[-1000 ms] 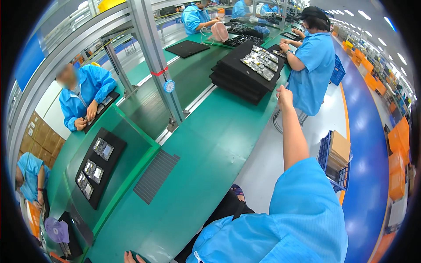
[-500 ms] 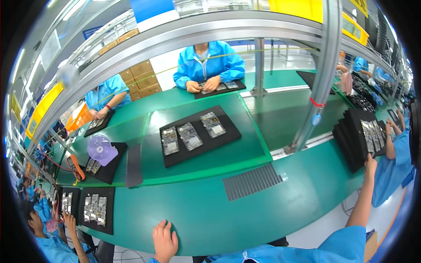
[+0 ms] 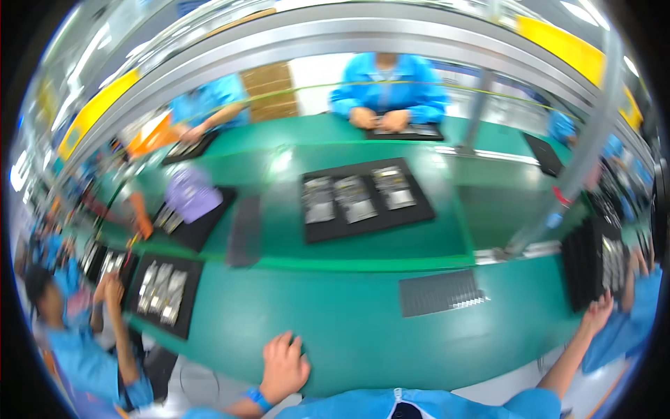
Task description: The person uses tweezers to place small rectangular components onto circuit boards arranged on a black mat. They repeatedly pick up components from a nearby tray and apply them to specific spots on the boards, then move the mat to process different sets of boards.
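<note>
My left hand (image 3: 285,364) lies palm down on the near edge of the green table (image 3: 356,335), fingers stretched and holding nothing. A blue band is on that wrist. Out at the far right, my right hand (image 3: 597,313) reaches to the lower edge of a black tray (image 3: 592,272) that bears several circuit boards (image 3: 613,264). Its fingers look closed on that edge, though blur softens them. The tray leans against a stack of similar black trays, and a co-worker's hand (image 3: 637,261) is at its other side.
A black tray (image 3: 427,218) with three boards lies mid-table. A grey slotted strip (image 3: 440,293) sits nearer me. Leftward are a purple fan (image 3: 192,194) and another board tray (image 3: 188,307) beside a seated co-worker. A metal post (image 3: 578,164) stands right; co-workers sit across the table.
The view has turned left and blurred, so the scene sits further right. My right hand stays by the tray edge; my left hand still rests on the table. The left co-worker's hands have come together.
</note>
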A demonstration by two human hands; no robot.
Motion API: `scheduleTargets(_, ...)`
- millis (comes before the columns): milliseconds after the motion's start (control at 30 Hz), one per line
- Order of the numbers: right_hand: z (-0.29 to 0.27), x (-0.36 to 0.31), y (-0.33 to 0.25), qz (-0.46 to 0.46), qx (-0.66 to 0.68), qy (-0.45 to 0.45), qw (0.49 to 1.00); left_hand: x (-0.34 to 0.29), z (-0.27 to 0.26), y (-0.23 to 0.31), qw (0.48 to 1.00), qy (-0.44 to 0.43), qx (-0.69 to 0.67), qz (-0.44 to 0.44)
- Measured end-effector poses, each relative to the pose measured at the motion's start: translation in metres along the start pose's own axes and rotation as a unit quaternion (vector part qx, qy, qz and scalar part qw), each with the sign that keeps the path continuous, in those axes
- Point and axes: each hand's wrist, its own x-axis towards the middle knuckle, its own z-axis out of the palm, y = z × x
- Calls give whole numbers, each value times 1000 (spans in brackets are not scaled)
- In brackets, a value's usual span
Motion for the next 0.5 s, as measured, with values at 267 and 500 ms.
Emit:
scheduleTargets(267, 94, -220, 82, 197, -162, -43, 966, 5, 17, 5, 995, 57, -78, -9)
scheduleTargets(500, 167, -286, 78, -83, -262, -313, 909, -5, 24, 8, 982, 86, -159, -49)
